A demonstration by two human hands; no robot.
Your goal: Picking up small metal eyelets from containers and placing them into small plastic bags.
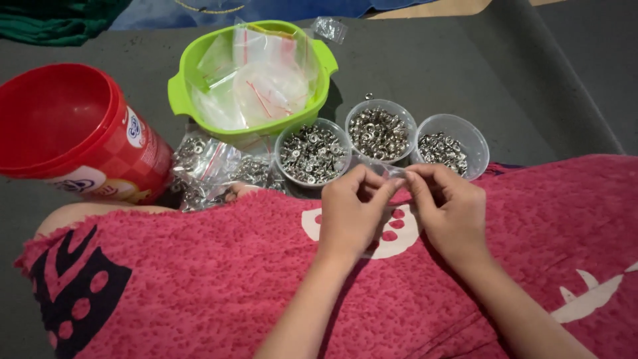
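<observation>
My left hand (pixel 350 211) and my right hand (pixel 450 207) meet over a pink towel (pixel 219 279) on my lap. Together they pinch a small clear plastic bag (pixel 389 169) by its top edge. Just beyond my fingers stand three clear cups of small silver metal fasteners: the left cup (pixel 312 153), the middle cup (pixel 380 130) and the right cup (pixel 450 146).
A green bowl (pixel 319 63) holding empty clear zip bags sits behind the cups. Filled zip bags (pixel 212 166) of metal parts lie left of the cups. A red bucket (pixel 76 133) lies tipped at the left. Grey floor surrounds everything.
</observation>
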